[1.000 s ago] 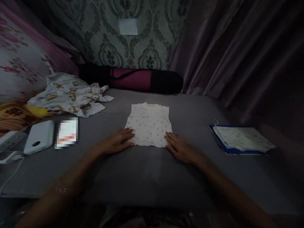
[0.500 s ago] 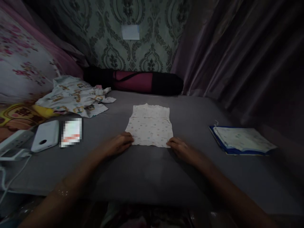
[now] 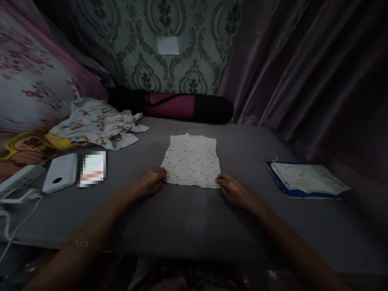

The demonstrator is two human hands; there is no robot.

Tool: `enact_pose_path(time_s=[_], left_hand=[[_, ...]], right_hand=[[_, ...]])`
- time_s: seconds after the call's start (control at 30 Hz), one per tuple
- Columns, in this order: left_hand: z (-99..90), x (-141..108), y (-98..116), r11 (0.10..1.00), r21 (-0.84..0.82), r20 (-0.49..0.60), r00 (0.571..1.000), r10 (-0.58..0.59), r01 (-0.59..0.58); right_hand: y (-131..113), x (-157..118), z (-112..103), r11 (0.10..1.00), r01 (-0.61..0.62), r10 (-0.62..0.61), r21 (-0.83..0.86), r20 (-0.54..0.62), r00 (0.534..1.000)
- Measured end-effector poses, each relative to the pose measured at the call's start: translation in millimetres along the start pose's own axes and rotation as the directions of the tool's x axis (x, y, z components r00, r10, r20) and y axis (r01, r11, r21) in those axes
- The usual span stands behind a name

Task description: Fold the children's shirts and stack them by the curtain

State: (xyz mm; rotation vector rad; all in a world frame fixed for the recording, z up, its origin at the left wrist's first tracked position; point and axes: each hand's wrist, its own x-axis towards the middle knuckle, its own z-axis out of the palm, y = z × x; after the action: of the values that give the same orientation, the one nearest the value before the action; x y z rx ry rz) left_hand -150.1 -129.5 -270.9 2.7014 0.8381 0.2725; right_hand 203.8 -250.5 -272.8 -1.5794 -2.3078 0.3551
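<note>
A small white patterned garment (image 3: pixel 190 163) lies flat on the grey bed surface (image 3: pixel 188 218), with a fold line across its upper part. At its near left corner, my left hand (image 3: pixel 151 180) is closed on the edge of the cloth. My right hand (image 3: pixel 232 188) pinches the near right corner between thumb and fingers. Both forearms reach in from the bottom of the view.
On the right lies a folded cloth stack (image 3: pixel 309 178). A crumpled printed garment (image 3: pixel 100 123) is at the back left, near a white power bank (image 3: pixel 61 173) and power strip (image 3: pixel 22 180). A black and maroon roll bag (image 3: pixel 171 106) lines the wall.
My left hand has shifted slightly left at the near corner, and my right hand slightly right. The cloth stays almost in place between them.
</note>
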Motion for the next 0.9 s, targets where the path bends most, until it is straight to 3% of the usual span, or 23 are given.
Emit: enact_pose_path(time_s=[0.27,0.47,0.57,0.73,0.9], left_hand=[[0.0,-1,0,1.0,-0.022,-0.014,1.0,0.017,-0.017],[-1.1,-4,-5,0.999,-0.031,-0.006,1.0,0.028,-0.028],[-1.3,-3,-7,0.998,-0.059,-0.028,0.999,-0.037,0.035],[-4.2,3,-6,0.955,-0.169,-0.039,0.967,-0.252,0.242],[-6.4,7,-6,0.904,-0.217,-0.047,0.921,-0.388,0.37]], right_hand=[[8,-4,11,0.996,0.011,0.0,0.089,-0.125,0.992],[11,-7,12,0.989,0.072,-0.059,0.13,-0.102,0.993],[12,-6,11,0.99,0.054,-0.041,0.132,-0.1,0.994],[14,0,8,0.986,0.056,-0.038,0.159,-0.113,0.993],[20,9,5,0.984,-0.071,0.093,0.164,-0.133,0.987]])
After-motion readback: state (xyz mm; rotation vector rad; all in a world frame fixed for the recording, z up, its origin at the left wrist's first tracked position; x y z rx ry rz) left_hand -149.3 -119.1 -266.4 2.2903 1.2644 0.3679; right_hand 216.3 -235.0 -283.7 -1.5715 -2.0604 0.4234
